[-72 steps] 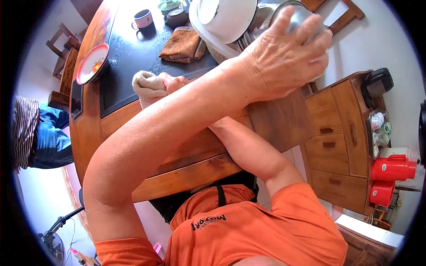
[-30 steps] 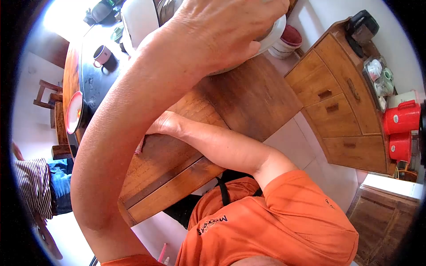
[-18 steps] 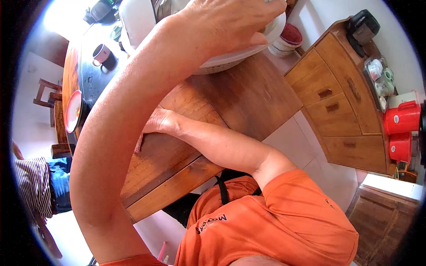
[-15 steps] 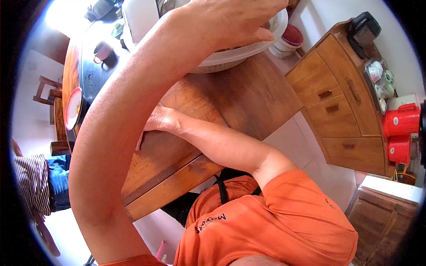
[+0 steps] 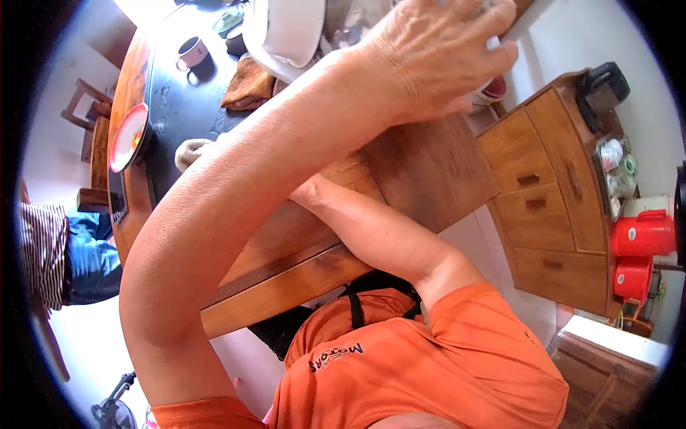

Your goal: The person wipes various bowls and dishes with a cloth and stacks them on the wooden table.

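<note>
My left hand [image 5: 446, 61] reaches to the upper right over the basin area, back up and fingers bent round something pale that is mostly hidden. Near it stands a white dish [image 5: 286, 32] tilted on edge, with blurred glassy items beside it. My right forearm [image 5: 379, 222] runs leftward over the wooden table [image 5: 286, 243] and passes beneath my left forearm, which hides the right hand and its fingers. A pale cloth [image 5: 191, 152] pokes out on the far side of my left forearm. A folded brown cloth [image 5: 249, 84] lies on the dark table panel [image 5: 168, 107].
A pink mug [image 5: 191, 53] and a red-rimmed plate [image 5: 129, 137] are on the table's left part. A person in a striped top [image 5: 43, 250] is at the far left. A wooden cabinet [image 5: 532, 179] and red containers [image 5: 643, 233] stand at the right.
My left hand has moved right and a little down from the basin's rim. The view has shifted, and the brown cloth and pale cloth show again. My right forearm stays crossed beneath the left.
</note>
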`<state>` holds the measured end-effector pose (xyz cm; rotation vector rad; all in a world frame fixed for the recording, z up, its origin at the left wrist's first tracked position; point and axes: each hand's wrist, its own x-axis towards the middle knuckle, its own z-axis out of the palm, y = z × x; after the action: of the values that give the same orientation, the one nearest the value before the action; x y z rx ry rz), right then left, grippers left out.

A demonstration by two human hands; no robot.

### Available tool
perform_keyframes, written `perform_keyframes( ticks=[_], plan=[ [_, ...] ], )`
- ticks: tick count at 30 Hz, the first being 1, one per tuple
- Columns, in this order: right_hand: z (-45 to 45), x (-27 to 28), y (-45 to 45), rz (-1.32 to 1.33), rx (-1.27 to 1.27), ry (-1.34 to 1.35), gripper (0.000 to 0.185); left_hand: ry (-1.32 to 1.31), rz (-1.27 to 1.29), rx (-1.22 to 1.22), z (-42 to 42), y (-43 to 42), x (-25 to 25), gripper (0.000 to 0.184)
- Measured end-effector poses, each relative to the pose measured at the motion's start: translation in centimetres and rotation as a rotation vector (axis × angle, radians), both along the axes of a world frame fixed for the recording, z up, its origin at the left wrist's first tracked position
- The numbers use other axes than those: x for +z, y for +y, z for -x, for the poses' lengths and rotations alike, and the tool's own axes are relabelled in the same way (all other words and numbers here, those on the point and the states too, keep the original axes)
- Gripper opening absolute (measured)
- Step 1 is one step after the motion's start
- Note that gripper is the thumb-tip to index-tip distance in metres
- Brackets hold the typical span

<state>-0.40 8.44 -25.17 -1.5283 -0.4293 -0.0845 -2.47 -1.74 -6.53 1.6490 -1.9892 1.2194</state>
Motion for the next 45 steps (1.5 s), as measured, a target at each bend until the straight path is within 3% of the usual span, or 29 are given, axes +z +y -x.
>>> perform_keyframes(
  ticks=[3, 4, 6, 8, 12, 14, 17, 18, 19, 21, 23, 24, 26, 28, 32, 34, 36, 37, 38, 40, 41, 45],
  plan=[
    [1.0, -0.6, -1.2, -0.543, 0.191, 0.374, 0.052, 0.032, -0.04, -0.028, 0.8, 1.6, 0.2, 0.059],
    [1.3, -0.5, -1.6, -0.556, 0.2, 0.377, 0.052, 0.084, -0.121, -0.052, 1.0, 2.2, 0.5, 0.058],
    [1.6, 0.1, -1.5, -0.444, 0.158, 0.312, 0.051, -0.06, 0.117, 0.031, 1.4, 2.0, -0.5, 0.051],
    [1.4, 1.4, -1.2, -0.141, 0.05, 0.138, 0.05, -0.02, 0.034, 0.168, 2.3, 3.0, -1.4, 0.03],
    [0.1, 2.5, -0.4, 0.405, -0.173, -0.111, 0.049, 0.038, 0.051, 0.02, 2.8, 4.2, -2.1, 0.028],
    [0.0, 2.8, -0.1, 0.449, -0.2, -0.11, 0.049, 0.092, 0.052, -0.023, 3.1, 5.5, -2.7, 0.026],
    [0.5, 3.7, -0.3, 0.481, -0.213, -0.098, 0.049, 0.2, 0.334, -0.086, 2.8, 8.7, -3.5, 0.021],
    [0.7, 4.0, -0.4, 0.49, -0.217, -0.087, 0.049, 0.199, 0.316, -0.045, 0.7, 9.9, -4.2, 0.021],
    [0.5, 4.3, -0.4, 0.491, -0.218, -0.076, 0.049, 0.082, 0.505, -0.019, -2.9, 11.5, -5.1, 0.032],
    [0.4, 4.5, -0.2, 0.505, -0.235, -0.064, 0.049, 0.062, 0.499, 0.154, -5.9, 19.6, -4.9, 0.052],
    [0.2, 3.9, 0.0, 0.49, -0.261, -0.044, 0.053, 0.422, 0.364, 0.393, -6.9, 27.8, -5.0, 0.06],
    [0.2, 3.8, 0.0, 0.483, -0.284, -0.032, 0.057, 0.338, 0.38, 0.558, -9.3, 30.4, -6.4, 0.065],
    [0.3, 3.6, 0.0, 0.463, -0.274, -0.029, 0.056, 0.466, 0.426, 0.805, -13.3, 35.6, -10.1, 0.068],
    [0.5, 4.0, 0.3, 0.444, -0.274, -0.025, 0.054, 0.309, 0.255, 1.065, -15.3, 39.1, -12.2, 0.071],
    [0.2, 4.0, 0.0, 0.487, -0.291, -0.037, 0.054, 0.351, 0.146, 1.12, -19.9, 41.7, -14.3, 0.077],
    [0.3, 4.3, 0.1, 0.471, -0.268, 0.006, 0.054, 0.367, -0.007, 1.391, -19.8, 40.0, -13.5, 0.076],
    [0.6, 4.7, 0.0, 0.47, -0.258, 0.007, 0.055, 0.712, -0.343, 1.581, -19.2, 38.0, -11.2, 0.071],
    [0.5, 4.6, 0.2, 0.445, -0.257, 0.012, 0.055, 0.708, -0.375, 1.546, -19.6, 38.1, -11.4, 0.058],
    [0.4, 4.4, 0.3, 0.417, -0.256, 0.022, 0.054, 0.711, -0.377, 1.541, -20.0, 38.3, -11.4, 0.058],
    [0.3, 4.2, 0.2, 0.439, -0.276, 0.01, 0.055, 0.522, -0.501, 1.508, -21.1, 38.7, -11.6, 0.044],
    [0.2, 4.2, 0.2, 0.467, -0.275, 0.032, 0.056, 0.36, -0.446, 1.468, -21.1, 39.0, -12.1, 0.035],
    [0.3, 4.2, 0.2, 0.461, -0.27, 0.037, 0.054, 0.315, -0.418, 1.371, -21.6, 39.2, -11.7, 0.029]
  ],
)
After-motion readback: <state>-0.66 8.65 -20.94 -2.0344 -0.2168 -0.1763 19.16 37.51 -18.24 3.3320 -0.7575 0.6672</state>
